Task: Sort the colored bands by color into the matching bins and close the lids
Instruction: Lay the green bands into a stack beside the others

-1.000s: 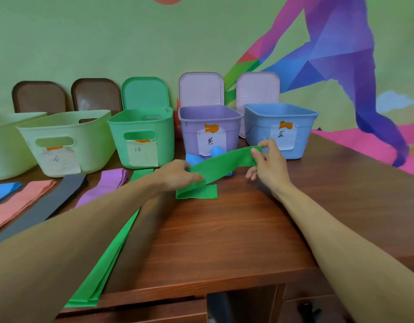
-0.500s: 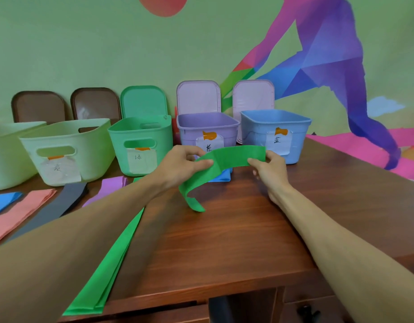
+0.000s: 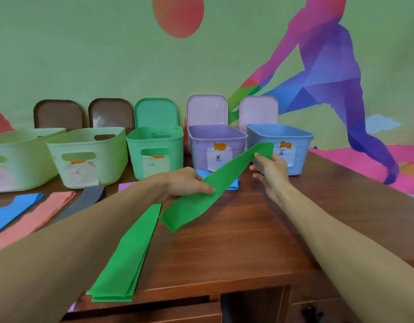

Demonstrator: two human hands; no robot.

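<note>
A green band (image 3: 222,180) is stretched slantwise between my hands above the table. My right hand (image 3: 270,170) pinches its upper end in front of the blue bin (image 3: 301,145). My left hand (image 3: 185,181) grips it lower down, and its free end hangs to the wood. The green bin (image 3: 154,138) stands open at the back, left of the purple bin (image 3: 215,136). A stack of green bands (image 3: 126,257) lies flat near the front edge. A blue band (image 3: 232,185) lies partly hidden behind the held one.
Two pale green bins (image 3: 87,141) stand at the back left. Blue (image 3: 12,210), pink (image 3: 36,217), grey (image 3: 84,201) and purple (image 3: 125,185) bands lie on the left of the wooden table (image 3: 247,241). Lids lean on the wall behind the bins.
The band was held level and curled at its left end. Now my right hand holds its end higher, my left hand has dropped, and the band hangs straight and slanted.
</note>
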